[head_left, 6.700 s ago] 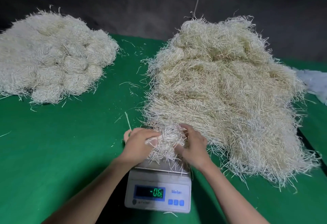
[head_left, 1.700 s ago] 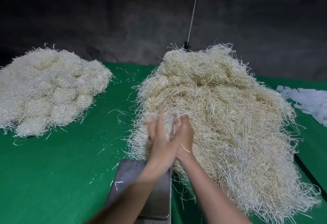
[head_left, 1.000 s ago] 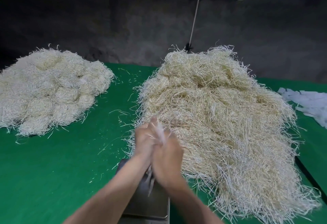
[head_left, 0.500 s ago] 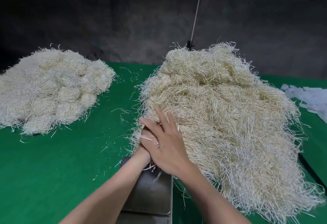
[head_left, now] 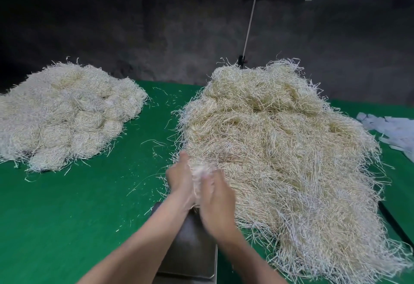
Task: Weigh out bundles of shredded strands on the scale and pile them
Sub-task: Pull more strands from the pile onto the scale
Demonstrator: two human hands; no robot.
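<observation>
Green cloth covers the desk (head_left: 78, 216). Your two bare forearms run up and inward from the bottom edge until the wrists nearly meet over it. Your left grip (head_left: 180, 179) stands on edge with the palm turned to the right. Its fingers are straight, point away from you and lie flat against a small bundle (head_left: 201, 168) of pale shredded strands. Your right grip (head_left: 216, 203) faces it, back of the hand towards the camera, and presses on the bundle's other side. Motion blur smears its fingers, so I cannot tell whether they curl round the strands or lie flat.

The bundle sits sandwiched between your two palms, with a tuft showing above them. You hold it lifted off the scale (head_left: 192, 245), whose dark metal platform shows beneath your wrists. The bundle is right in front of the near-left fringe of the loose heap (head_left: 280, 149); whether it touches that fringe I cannot tell.

The straw-coloured heap spreads over the right half of the desk, its ragged edge just beside the scale. Well apart, at the far left, lies the pile of rounded bundles (head_left: 67, 113). Stray strands (head_left: 154, 142) are scattered on the cloth between the two masses. White paper strips (head_left: 389, 126) lie at the right edge, beyond the heap. A white cord (head_left: 252, 14) rises at a slant against the dark wall behind.
</observation>
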